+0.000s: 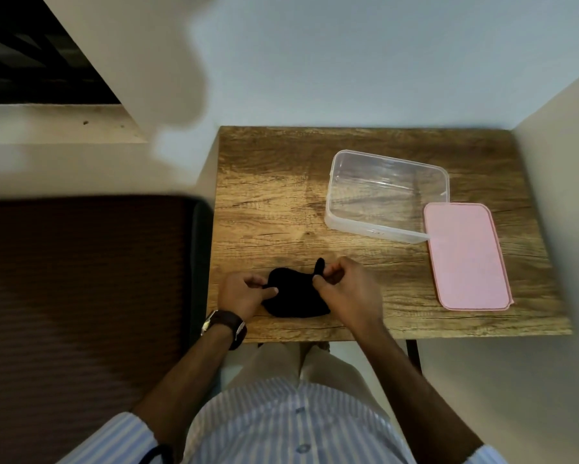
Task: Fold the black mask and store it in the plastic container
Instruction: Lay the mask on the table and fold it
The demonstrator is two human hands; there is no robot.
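1. Head view: left hand [244,293] pinches the black mask [293,298] at one edge; right hand [343,289] pinches the opposite edge, an ear loop poking up beside it.
2. Mask lies on the desk [268,202], near its front edge; folding looks underway, not finished.
3. Beyond the mask, well apart, the plastic container [386,199] stands open and empty; pink lid [465,256] beside it; storing remains.

A small rectangular table with a brown wood-grain top [268,195] stands against a pale blue-grey wall [348,61]. Left of the table lies a dark brown ribbed mattress [80,279]; beyond that, a cream ledge [47,125].
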